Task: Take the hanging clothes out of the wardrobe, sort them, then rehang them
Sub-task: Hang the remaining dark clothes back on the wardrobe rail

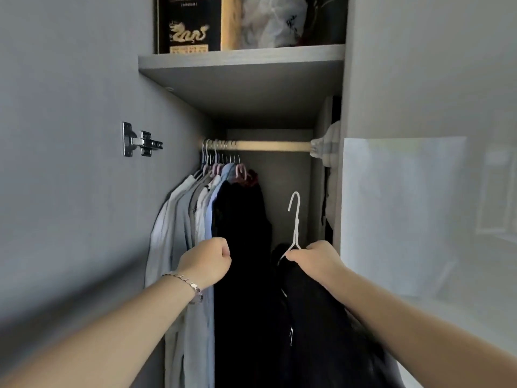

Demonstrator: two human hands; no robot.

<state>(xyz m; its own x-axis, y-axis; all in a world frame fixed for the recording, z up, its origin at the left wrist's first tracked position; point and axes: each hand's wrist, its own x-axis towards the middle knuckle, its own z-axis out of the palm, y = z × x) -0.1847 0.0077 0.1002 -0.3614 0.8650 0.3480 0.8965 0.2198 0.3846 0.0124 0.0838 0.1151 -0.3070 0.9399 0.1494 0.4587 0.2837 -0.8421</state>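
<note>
Grey side panel (84,191) carrying a metal hinge (141,140); shelf (240,56) sitting above; glossy door (402,214) reflecting pale light at right.

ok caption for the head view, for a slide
Right hand holds a dark garment on a white hanger below the rail; left hand curled at hung clothes.

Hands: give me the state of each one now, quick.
Left hand: fingers curled against the hanging dark clothes; whether they grip cannot be told.
Right hand: grips the white hanger carrying a dark garment.
</note>
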